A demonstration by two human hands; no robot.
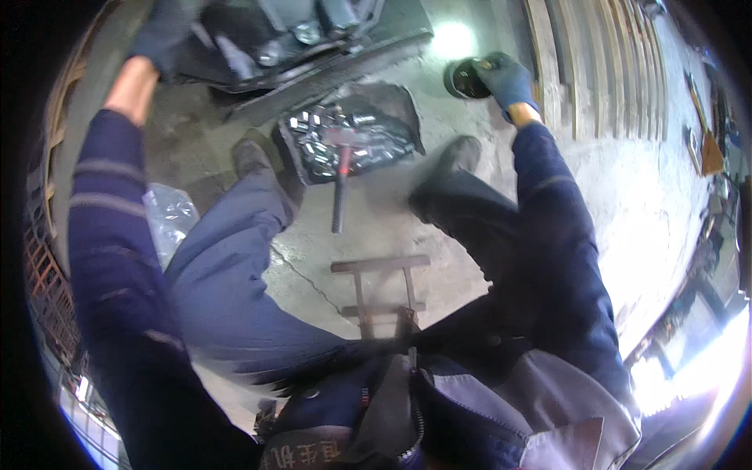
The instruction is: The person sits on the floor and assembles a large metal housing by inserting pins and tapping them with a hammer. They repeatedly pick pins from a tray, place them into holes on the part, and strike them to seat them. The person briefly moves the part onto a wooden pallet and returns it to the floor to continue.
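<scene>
My right hand [507, 81], in a dark glove, grips the rim of a small black round container [466, 80] above or on the concrete at the upper right. At the upper left my gloved left hand [163, 41] is at the side of a large black metal part [235, 59]; its fingers are dark and blurred, so their grip does not show. Between my feet lies a black open bag or tray [403, 102] of shiny metal pieces [376, 149]. Across it rests a hammer [341, 176] with a red and black handle, pointing toward me.
Wooden slats of a pallet [595, 70] lie at the upper right. A clear plastic bag [171, 215] lies beside my left leg. Below me stands a low metal frame [381, 266]. A wooden-handled brush or broom [709, 153] lies at the far right, and metal mesh [51, 274] at the left.
</scene>
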